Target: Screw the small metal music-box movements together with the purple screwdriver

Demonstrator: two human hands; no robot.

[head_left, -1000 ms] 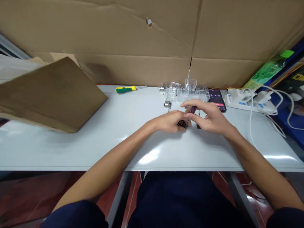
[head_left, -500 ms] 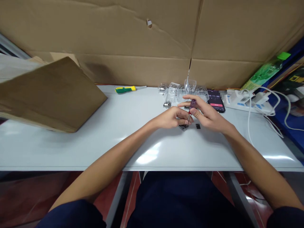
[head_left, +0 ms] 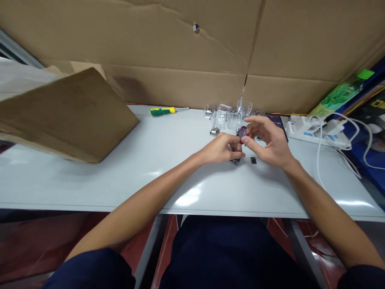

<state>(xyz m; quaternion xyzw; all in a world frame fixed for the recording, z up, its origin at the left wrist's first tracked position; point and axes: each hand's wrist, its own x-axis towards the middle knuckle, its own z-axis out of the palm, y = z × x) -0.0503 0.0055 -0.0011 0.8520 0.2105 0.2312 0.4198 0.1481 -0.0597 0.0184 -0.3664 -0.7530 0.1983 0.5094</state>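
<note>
Left hand [head_left: 221, 148]: reaches in from 7 o'clock, palm down, fingers narrow and curled over a dark metal part [head_left: 235, 161]; whether they grip it or only rest on it, I cannot tell
Right hand [head_left: 267, 142]: comes in from 5 o'clock, wrist raised, thumb and fingers closed in a narrow pinch on a purple screwdriver [head_left: 242, 131]
Screwdriver: upright, red collar low on the handle, its thin shaft pointing down toward the dark part; the tip is hidden behind the left fingers
Dark part: on the table under the left fingertips, mostly covered, so its shape is hard to make out
Black piece [head_left: 253, 160]: flat and small, lying at 3 o'clock from the dark part, just below the right hand
Toward 12 o'clock: clear plastic boxes [head_left: 231, 116] in a loose cluster, with metal parts [head_left: 214, 131] beside them
At 2 o'clock: a phone [head_left: 278, 123], partly hidden behind the right hand
Table [head_left: 120, 184]: pale, glossy top with bright glare near the front edge
Left side: a brown paper sheet [head_left: 69, 116] overhangs the table, and a yellow-green screwdriver [head_left: 162, 111] lies at the back
Right side: a power strip [head_left: 300, 128] with white cables [head_left: 319, 160]
Backdrop: creased cardboard [head_left: 180, 48]
</note>
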